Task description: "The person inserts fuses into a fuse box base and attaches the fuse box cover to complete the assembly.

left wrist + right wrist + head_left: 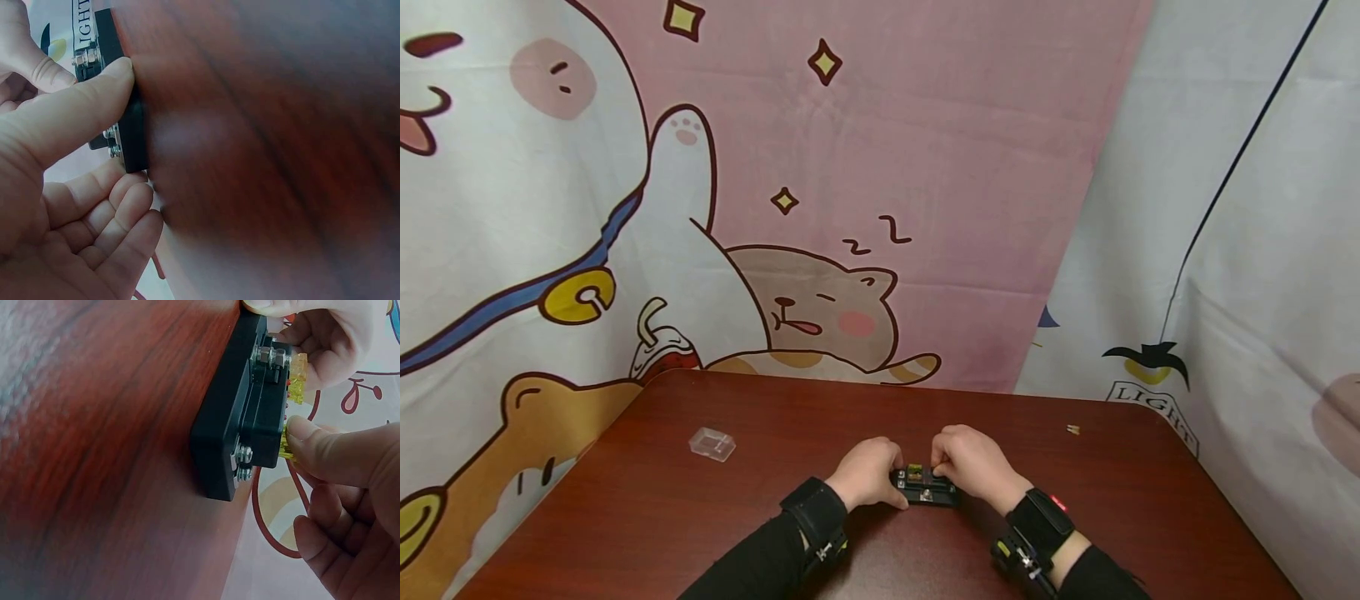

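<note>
A black fuse block (932, 497) with metal screw terminals lies on the table near its middle. My left hand (867, 471) grips its left end, the thumb along the near side, as the left wrist view shows. From the other side my right hand (976, 468) pinches a yellow blade fuse (285, 447) between thumb and fingers at the top of the block's right end. Its lower part is hidden in the block. Another yellow blade fuse (298, 378) stands in the block closer to my left hand.
On the brown table (760, 408), a small clear plastic box (712, 444) lies to the left. Small yellowish pieces (1073, 430) lie at the back right. A printed cloth (925, 167) hangs behind the table's far edge.
</note>
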The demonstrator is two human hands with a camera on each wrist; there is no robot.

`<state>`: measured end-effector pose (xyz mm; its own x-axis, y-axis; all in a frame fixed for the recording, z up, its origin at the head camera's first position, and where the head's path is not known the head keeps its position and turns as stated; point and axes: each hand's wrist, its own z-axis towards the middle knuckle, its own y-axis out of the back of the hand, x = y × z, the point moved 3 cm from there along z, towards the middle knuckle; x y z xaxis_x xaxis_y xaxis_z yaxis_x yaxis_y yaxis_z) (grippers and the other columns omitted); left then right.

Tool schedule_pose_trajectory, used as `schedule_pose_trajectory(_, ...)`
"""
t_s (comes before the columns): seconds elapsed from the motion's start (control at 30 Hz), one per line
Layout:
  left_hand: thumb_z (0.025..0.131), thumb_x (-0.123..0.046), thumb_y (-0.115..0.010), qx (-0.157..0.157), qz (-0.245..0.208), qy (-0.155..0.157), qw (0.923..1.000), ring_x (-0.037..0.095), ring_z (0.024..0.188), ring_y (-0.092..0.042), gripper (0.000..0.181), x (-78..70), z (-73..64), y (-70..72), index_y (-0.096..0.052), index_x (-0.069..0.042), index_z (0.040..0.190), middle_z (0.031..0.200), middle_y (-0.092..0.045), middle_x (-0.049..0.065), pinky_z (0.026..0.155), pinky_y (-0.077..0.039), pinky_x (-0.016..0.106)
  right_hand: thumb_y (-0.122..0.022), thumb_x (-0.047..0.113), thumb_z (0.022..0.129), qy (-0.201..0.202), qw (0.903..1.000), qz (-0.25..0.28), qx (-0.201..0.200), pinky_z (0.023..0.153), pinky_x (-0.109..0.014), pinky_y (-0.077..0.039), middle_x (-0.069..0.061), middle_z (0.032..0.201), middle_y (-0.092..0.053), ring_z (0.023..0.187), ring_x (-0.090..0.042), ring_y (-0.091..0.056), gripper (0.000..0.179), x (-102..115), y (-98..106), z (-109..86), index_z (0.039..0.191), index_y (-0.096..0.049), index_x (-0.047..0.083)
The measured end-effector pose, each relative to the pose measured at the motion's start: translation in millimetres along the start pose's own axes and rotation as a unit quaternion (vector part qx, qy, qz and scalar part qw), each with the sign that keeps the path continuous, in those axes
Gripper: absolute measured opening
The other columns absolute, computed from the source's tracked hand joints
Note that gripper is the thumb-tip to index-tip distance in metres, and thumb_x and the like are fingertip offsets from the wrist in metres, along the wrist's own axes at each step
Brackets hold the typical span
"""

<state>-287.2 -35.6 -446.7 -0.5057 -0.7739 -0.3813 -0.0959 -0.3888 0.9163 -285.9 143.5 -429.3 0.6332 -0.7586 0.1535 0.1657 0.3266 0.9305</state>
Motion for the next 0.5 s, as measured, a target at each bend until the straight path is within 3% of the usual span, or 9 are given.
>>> schedule_pose_trajectory(0.5,0.058,-0.034,-0.096,-0.001,-0.005,0.0,1.0,0.008,0.066,-0.047,0.044,-0.4,-0.2,1.3,-0.068,-0.012,0.083,0.074,-0.051,-0.008,0.061,-0.042,0.026,-0.086,0.013,0.075,-0.031,0.9983,0.049,0.005,0.059,-0.024,-0.044,0.015,0.073,-0.05,0.064,-0.001,-0.048,0.029,-2.1,-0.5,0.1,0.069,-0.061,0.024)
